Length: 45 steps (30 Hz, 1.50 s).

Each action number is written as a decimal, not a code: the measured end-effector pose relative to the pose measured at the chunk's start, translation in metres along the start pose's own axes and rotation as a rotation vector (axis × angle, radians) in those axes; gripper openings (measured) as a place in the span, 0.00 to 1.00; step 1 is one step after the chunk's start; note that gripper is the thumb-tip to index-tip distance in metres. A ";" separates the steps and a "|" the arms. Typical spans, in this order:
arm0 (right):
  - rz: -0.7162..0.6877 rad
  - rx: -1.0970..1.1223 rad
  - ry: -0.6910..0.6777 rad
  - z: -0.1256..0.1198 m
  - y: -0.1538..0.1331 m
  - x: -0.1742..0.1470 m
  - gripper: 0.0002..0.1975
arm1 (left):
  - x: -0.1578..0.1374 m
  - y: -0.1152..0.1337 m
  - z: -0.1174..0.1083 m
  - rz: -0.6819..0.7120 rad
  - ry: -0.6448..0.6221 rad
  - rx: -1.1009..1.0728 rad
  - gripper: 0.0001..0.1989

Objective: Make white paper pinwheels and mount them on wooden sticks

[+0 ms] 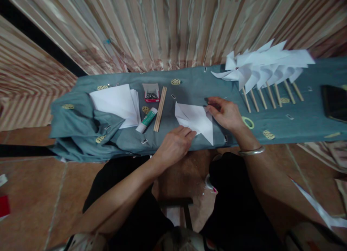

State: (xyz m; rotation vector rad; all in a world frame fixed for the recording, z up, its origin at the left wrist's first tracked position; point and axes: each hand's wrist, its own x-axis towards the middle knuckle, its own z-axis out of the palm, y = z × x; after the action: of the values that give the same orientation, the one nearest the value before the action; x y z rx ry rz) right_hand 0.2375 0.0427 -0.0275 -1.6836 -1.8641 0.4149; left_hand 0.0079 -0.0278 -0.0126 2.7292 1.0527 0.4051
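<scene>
Here, white paper (196, 116): a creased sheet with pointed corners lies on the cloth-covered tabletop (200, 83), between a seated person's hands.
Left hand (175, 144): fingers bunched at the sheet's near-left edge; whether they pinch or merely press cannot be told.
Right hand (225, 112): loosely curled, thumb and forefinger at the far-right corner; a firm hold cannot be confirmed.
Handling: likely light, limp and quick to crease or tear; best taken by the outer corners, with a flat fingertip steadying the middle.
Sticks and glue: three wooden sticks (160, 109) lie beside a glue stick (146, 120) and an open red box (151, 95) of small metal pieces, a paper stack (115, 104) farther left.
Pinwheels: an overlapping row of white paper pinwheels (268, 63) on sticks rests at right.
</scene>
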 end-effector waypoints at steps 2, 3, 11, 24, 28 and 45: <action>0.023 -0.010 -0.019 -0.003 0.000 -0.002 0.20 | -0.002 -0.002 -0.002 -0.001 0.011 -0.002 0.10; 0.036 -0.014 -0.033 -0.004 0.000 -0.003 0.20 | -0.003 -0.003 -0.002 -0.004 0.018 0.001 0.10; 0.152 0.283 -0.173 -0.009 0.010 -0.012 0.22 | -0.011 -0.020 -0.004 0.005 0.093 0.059 0.10; 0.352 0.517 -0.310 -0.024 0.001 -0.048 0.30 | 0.004 -0.045 0.007 0.012 0.225 0.131 0.13; 0.270 0.402 -0.306 -0.025 0.002 -0.060 0.29 | 0.010 -0.049 0.004 -0.003 0.204 0.112 0.13; -0.356 -0.165 -0.188 0.007 -0.036 -0.069 0.24 | 0.000 -0.031 0.001 -0.016 0.237 0.019 0.18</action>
State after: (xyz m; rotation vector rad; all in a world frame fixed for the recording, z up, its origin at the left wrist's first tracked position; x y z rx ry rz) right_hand 0.2066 -0.0291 -0.0267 -1.4084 -2.3388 0.2850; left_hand -0.0118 -0.0053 -0.0217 2.7374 1.1380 0.7338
